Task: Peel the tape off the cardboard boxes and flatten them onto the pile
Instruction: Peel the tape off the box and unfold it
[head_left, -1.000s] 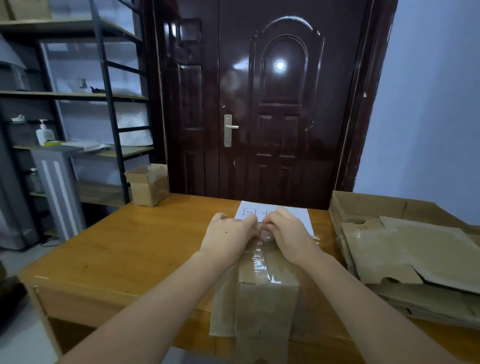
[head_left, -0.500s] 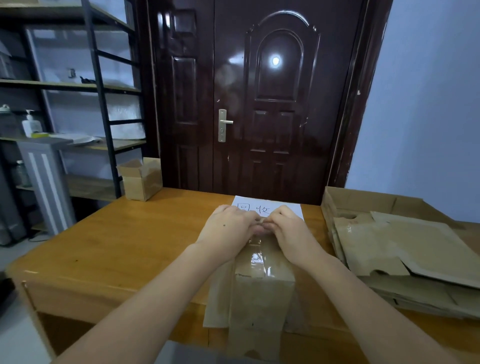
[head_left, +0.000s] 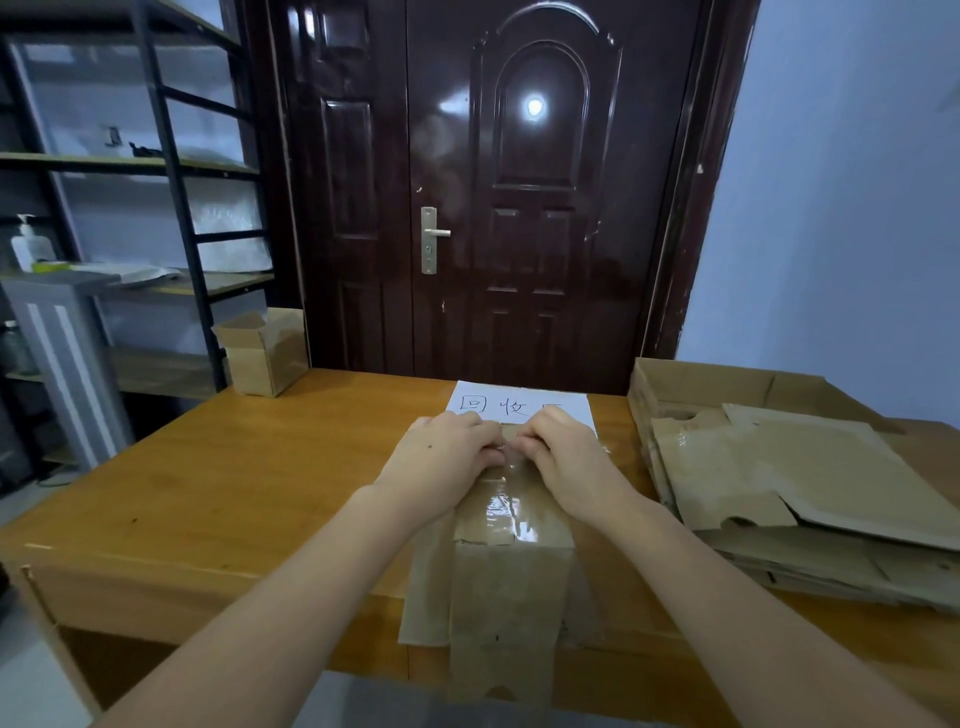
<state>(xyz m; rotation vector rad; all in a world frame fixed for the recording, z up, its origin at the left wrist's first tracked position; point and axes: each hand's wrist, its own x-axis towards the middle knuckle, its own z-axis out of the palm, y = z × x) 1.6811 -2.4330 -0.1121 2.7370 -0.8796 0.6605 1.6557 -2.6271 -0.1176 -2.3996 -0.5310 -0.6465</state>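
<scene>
Wooden table (head_left: 218, 483): two hands (head_left: 441, 460) picking one taped box (head_left: 511, 525)

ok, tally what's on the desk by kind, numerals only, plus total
Cardboard box being worked by left hand and right hand: 1
Small open box at far left corner: 1
Pile of flattened cardboard: 1
Paper sheet with writing: 1
Total: 4

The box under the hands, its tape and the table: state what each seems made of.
Box: brown cardboard, matte, with creased flaps. Tape: apparently clear plastic film, glossy, with wrinkled glare. Table: looks like wood or wood veneer, orange-brown with a smooth sheen and faint grain.
</scene>
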